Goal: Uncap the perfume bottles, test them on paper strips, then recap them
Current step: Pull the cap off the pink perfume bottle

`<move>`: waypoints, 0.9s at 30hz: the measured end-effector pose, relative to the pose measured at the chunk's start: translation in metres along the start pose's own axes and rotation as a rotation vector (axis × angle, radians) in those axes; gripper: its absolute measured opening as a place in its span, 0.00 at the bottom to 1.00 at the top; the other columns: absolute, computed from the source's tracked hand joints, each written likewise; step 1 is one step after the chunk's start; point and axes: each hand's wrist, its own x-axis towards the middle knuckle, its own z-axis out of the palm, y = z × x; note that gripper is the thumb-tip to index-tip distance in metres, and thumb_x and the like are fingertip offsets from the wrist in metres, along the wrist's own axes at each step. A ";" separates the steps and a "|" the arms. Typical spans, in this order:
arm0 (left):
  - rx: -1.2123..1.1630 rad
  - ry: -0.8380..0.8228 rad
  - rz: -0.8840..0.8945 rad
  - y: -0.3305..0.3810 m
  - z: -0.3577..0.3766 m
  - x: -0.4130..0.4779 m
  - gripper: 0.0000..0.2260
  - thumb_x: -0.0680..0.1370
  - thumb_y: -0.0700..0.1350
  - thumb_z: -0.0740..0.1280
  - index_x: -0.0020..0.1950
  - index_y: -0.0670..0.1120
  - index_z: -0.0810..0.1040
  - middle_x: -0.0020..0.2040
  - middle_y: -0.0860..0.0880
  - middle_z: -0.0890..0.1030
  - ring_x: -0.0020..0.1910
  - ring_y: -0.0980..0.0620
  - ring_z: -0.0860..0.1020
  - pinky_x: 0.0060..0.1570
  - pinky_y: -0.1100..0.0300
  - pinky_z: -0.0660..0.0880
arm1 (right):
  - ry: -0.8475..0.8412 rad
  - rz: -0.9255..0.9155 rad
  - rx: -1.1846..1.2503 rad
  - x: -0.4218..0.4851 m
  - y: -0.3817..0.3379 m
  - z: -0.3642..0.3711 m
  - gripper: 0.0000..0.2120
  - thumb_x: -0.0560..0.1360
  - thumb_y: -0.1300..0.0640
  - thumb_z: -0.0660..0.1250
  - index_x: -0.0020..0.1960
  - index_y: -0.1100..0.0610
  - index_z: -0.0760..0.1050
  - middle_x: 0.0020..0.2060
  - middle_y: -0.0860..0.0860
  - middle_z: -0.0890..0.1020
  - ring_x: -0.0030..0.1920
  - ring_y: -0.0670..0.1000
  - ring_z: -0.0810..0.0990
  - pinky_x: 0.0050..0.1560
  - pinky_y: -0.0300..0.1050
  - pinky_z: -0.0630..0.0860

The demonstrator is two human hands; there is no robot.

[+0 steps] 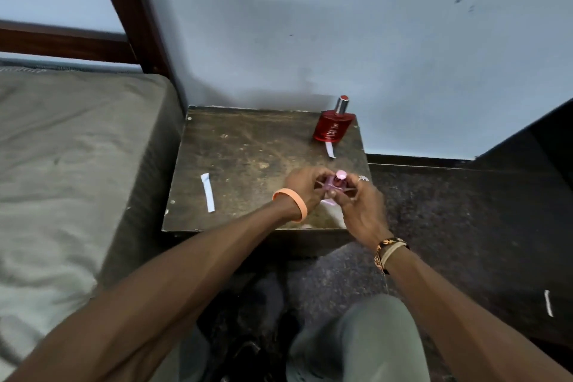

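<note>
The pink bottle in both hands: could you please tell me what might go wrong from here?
1. The pink bottle, gripped by the left hand and right hand near the front edge of the table, could slip to the floor.
2. The red bottle stands by the far right corner, with a paper strip at its base; tugging that strip might tip it.

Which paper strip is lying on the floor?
The far-right strip, alone on the dark floor. The others lie on the table: left strip and back strip, by the red bottle.
</note>
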 end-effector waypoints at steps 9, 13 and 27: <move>0.082 -0.012 -0.051 0.025 0.050 -0.004 0.11 0.70 0.38 0.74 0.51 0.46 0.84 0.48 0.47 0.85 0.46 0.49 0.82 0.49 0.54 0.79 | 0.001 0.098 -0.066 -0.012 0.038 -0.018 0.05 0.73 0.61 0.74 0.47 0.53 0.83 0.37 0.44 0.78 0.40 0.46 0.78 0.36 0.35 0.71; 0.067 0.000 -0.018 0.028 0.051 -0.003 0.15 0.69 0.35 0.72 0.54 0.46 0.82 0.49 0.48 0.85 0.48 0.50 0.82 0.50 0.55 0.79 | 0.052 0.133 0.015 -0.011 0.041 -0.015 0.05 0.72 0.53 0.75 0.48 0.51 0.84 0.39 0.46 0.82 0.40 0.47 0.80 0.40 0.42 0.76; 0.219 0.176 0.040 0.026 0.047 -0.009 0.03 0.72 0.44 0.70 0.44 0.51 0.82 0.39 0.52 0.83 0.38 0.53 0.79 0.37 0.61 0.73 | -0.047 0.049 0.057 -0.013 0.025 -0.028 0.12 0.76 0.51 0.69 0.58 0.50 0.82 0.44 0.42 0.81 0.46 0.43 0.79 0.45 0.35 0.75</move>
